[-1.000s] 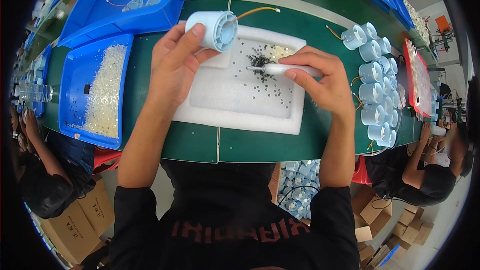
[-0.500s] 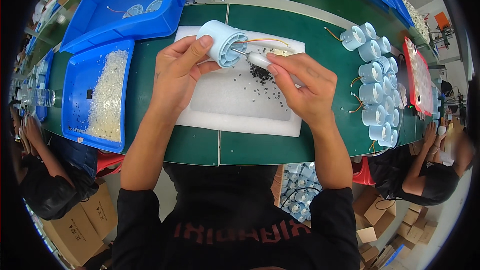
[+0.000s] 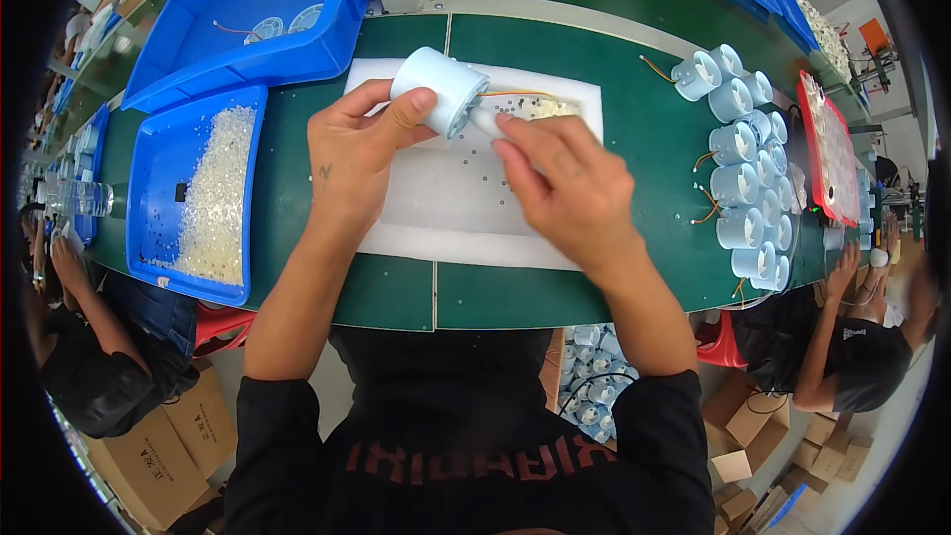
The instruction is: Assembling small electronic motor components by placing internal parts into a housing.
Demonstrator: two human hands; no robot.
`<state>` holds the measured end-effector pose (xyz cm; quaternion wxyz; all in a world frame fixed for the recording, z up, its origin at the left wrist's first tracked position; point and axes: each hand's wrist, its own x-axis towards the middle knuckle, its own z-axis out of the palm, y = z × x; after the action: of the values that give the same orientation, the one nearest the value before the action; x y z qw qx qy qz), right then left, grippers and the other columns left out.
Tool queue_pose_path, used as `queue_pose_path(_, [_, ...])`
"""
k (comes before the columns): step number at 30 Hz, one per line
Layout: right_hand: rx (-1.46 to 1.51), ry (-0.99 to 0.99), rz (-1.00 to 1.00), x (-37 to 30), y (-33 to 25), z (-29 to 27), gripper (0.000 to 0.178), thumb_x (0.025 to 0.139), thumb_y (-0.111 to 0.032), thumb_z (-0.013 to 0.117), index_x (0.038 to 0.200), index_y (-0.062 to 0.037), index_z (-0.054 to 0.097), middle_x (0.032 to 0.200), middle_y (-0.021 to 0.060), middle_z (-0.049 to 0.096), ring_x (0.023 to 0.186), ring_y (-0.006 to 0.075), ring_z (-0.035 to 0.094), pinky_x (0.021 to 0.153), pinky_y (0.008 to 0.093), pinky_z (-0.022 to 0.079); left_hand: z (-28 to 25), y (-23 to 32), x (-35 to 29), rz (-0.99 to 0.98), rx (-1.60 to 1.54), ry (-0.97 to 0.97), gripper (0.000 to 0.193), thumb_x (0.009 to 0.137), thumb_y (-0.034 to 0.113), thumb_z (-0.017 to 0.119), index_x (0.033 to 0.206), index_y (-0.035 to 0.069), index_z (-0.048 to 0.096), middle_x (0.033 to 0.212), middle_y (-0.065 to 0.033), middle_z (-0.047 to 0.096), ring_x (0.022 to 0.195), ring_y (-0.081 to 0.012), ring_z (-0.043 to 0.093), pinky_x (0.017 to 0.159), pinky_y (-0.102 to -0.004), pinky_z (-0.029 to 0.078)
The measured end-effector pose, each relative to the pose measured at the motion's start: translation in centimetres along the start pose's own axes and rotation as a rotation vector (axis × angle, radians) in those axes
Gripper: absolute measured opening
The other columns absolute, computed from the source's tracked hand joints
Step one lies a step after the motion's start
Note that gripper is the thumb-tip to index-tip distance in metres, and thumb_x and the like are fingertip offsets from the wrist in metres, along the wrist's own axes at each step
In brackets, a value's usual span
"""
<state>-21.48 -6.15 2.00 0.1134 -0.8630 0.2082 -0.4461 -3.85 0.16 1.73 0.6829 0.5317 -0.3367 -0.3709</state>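
Above the padded white foam tray point(image 3: 426, 228) my left hand point(image 3: 352, 154) grips a light blue plastic cylinder point(image 3: 433, 81), thumb in front. The cylinder lies tilted, its open end facing right. A thin orange-red wire point(image 3: 525, 93) trails from that end. Pinched in my right hand point(image 3: 575, 183) is a slim white-handled tool point(image 3: 485, 121), pressed up against the open end. Its metal shaft does not show now; it is hidden by the cylinder. Small black rings point(image 3: 484, 178) lie scattered on the tray, most of them behind my right hand.
At left stand a blue tray of pale small parts point(image 3: 213, 198) and a deeper blue bin point(image 3: 238, 69). Several similar cylinders point(image 3: 738, 188) stand at right, beside a red tray point(image 3: 830, 149). Co-workers point(image 3: 109, 357) sit on both sides. More cylinders point(image 3: 594, 376) fill a box below the table edge.
My right hand has moved left, bringing the tool's handle up to the cylinder; its metal shaft has gone out of sight. The cylinder has shifted slightly right and its open end has turned away.
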Motion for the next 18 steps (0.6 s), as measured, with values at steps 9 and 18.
queue_pose_path(9, [0.244,0.047,0.213,-0.7,-0.9,1.5,0.03,0.075,-0.002,0.069,0.104,-0.0036,0.064,0.076,0.009,0.062,0.056,0.0172,0.06,0.051,0.0251,0.049,-0.4,0.0,-0.2,0.07,-0.019,-0.02,0.029,0.081,0.015,0.07,0.097,-0.008,0.064,0.09,-0.0129,0.065,0.078,-0.0166,0.064,0.071,-0.0295,0.055])
queue_pose_path(18, [0.294,0.056,0.176,-1.2,-1.3,1.8,0.029,0.083,-0.004,0.06,0.111,0.0026,0.055,0.072,0.013,0.057,0.052,0.0187,0.057,0.046,0.0281,0.046,-0.3,0.4,-0.2,0.066,-0.038,-0.092,0.025,0.079,0.012,0.071,0.096,-0.006,0.065,0.089,-0.0085,0.063,0.08,-0.0143,0.061,0.075,-0.0274,0.052])
